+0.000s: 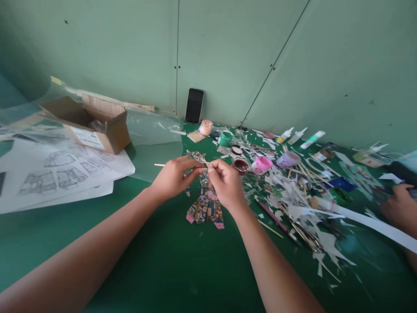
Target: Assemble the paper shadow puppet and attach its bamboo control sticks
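Patterned figure (205, 211) is laid on the green table (163, 269), partly beneath left hand (174, 177) and right hand (227, 181), both pinched closed (what is gripped cannot be told); fine fingerwork is seemingly being done, steadiness probably called for.

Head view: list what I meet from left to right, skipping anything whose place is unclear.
Cardboard box, left hand, right hand, pink jar, lavender jar, white-and-green tube, another person's hand.
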A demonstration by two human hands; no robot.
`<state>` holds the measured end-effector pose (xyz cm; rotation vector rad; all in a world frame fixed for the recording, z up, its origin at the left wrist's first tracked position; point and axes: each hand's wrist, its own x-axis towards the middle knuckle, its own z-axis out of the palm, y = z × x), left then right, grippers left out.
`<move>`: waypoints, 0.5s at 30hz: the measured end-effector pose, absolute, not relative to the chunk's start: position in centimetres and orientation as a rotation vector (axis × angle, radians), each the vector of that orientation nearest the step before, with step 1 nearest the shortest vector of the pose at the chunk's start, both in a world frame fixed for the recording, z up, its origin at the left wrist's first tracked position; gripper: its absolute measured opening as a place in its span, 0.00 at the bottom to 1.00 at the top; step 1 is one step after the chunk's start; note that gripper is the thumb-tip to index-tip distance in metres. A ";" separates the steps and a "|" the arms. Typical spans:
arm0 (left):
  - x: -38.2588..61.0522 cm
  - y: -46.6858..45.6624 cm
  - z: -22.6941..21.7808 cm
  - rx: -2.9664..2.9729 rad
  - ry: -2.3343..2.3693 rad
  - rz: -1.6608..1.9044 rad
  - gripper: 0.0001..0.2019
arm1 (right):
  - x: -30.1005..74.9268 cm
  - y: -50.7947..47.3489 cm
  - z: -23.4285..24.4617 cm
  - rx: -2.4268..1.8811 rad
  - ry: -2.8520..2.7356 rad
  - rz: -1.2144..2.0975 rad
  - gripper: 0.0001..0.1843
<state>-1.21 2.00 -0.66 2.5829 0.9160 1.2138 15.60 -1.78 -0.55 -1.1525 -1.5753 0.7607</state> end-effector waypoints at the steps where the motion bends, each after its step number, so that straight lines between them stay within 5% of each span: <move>1: -1.3 2.0 -0.5 2.587 0.915 1.184 0.12 | 15.5 -1.8 -0.6 -1.157 -1.571 0.750 0.09; 15: -1.3 2.0 -1.2 2.543 0.939 1.313 0.09 | 14.9 -1.8 -1.2 -1.101 -1.466 0.845 0.09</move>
